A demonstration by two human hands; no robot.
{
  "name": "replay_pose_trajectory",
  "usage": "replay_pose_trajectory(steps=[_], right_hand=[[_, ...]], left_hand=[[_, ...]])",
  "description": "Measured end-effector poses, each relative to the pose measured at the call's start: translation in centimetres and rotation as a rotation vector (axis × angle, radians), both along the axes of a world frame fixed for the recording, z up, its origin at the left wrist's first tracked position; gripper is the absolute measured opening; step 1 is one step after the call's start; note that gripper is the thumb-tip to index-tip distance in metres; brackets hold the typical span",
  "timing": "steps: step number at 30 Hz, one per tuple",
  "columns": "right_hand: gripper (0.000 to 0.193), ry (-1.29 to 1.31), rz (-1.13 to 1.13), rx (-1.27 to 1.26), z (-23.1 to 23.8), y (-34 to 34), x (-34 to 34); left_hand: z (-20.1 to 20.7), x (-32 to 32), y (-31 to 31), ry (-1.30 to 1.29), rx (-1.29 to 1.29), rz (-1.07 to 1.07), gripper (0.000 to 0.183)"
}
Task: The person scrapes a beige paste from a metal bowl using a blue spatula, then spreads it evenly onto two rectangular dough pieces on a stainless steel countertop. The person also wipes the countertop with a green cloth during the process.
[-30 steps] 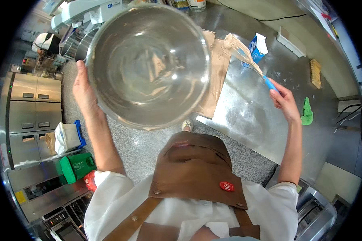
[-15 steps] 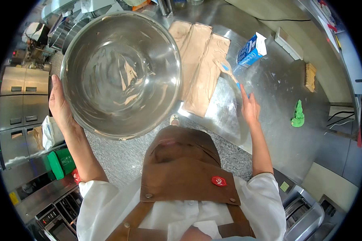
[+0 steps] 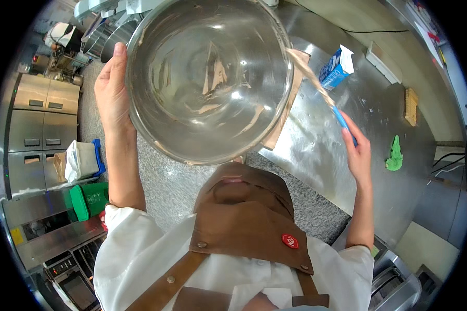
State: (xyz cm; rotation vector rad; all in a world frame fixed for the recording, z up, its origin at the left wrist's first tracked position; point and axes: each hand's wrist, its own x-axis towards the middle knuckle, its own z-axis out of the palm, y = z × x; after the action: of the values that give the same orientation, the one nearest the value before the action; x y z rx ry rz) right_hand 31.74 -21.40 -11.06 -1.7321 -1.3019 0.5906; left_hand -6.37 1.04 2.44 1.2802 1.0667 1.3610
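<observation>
The big steel bowl (image 3: 187,116) is up in the air, left of the table (image 3: 368,114), tipped so I see right inside: shiny, nearly scraped bare, with tan cream (image 3: 215,78) streaked across its bottom and wall. The left hand (image 3: 113,93) grips its left side, thumb up. At its right rim is a cream-coated spatula (image 3: 316,83), the right hand (image 3: 359,147) closed around its blue handle. Beyond stands a blue-and-white carton (image 3: 337,70).
</observation>
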Motion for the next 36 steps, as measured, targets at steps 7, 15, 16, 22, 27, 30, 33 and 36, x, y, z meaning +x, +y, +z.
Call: replay_pose_trajectory(steps=[7, 15, 16, 22, 27, 30, 33, 36], right_hand=[[0.035, -0.311, 0.04, 0.042, 3.7, 5.2, -5.7], [0.036, -0.386, 0.221, -0.174, 3.3, -0.9, -10.3], [0.036, -0.33, 0.272, -0.151, 3.2, -1.2, -10.0], [0.032, -0.201, 0.113, 0.011, 7.3, 1.8, -6.6], [0.033, -0.481, 0.08, 0.089, 8.1, 3.6, -4.8], [0.035, -0.55, 0.162, 0.051, 6.7, 1.7, -6.9], [0.038, -0.667, 0.327, -0.164, 6.2, -0.2, -9.1], [0.037, -0.59, 0.275, -0.083, 6.0, 0.1, -8.2]], left_hand=[[0.9, 5.0, -3.2, 0.002, 0.104, -0.092, 0.032], [1.0, 7.4, -5.1, 0.036, 0.22, -0.066, 0.037], [1.0, 7.4, -5.1, 0.061, 0.246, -0.063, 0.038], [1.3, 7.1, -5.7, 0.053, 0.236, -0.096, 0.041], [1.5, 7.9, -6.9, 0.12, 0.283, -0.125, 0.041], [1.5, 7.9, -7.2, 0.099, 0.282, -0.134, 0.041], [1.5, 8.0, -7.5, 0.102, 0.302, -0.123, 0.041], [1.6, 7.6, -7.3, 0.125, 0.346, -0.104, 0.041]])
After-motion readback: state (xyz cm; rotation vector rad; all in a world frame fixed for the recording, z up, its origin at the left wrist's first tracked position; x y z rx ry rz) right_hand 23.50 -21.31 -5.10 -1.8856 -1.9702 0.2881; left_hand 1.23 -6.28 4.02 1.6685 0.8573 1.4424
